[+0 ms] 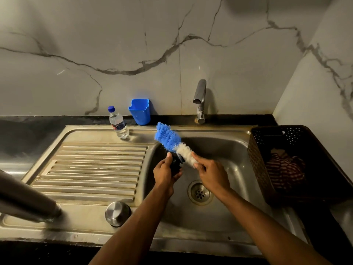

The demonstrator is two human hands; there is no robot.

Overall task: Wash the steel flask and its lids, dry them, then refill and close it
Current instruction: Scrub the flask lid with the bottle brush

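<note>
Over the sink basin (225,150), my left hand (164,172) grips a small black lid (176,165). My right hand (212,173) holds a bottle brush (172,143) with blue and white bristles, and the white bristles lie against the black lid. The steel flask (24,201) lies on its side at the near left of the drainboard. A round steel lid (117,213) stands on the drainboard's front edge, near my left forearm.
A small water bottle (118,124) and a blue plastic cup (140,111) stand at the back of the sink. The tap (200,100) is behind the basin, with no water running. A dark basket (292,163) holding a striped cloth (284,169) sits on the right.
</note>
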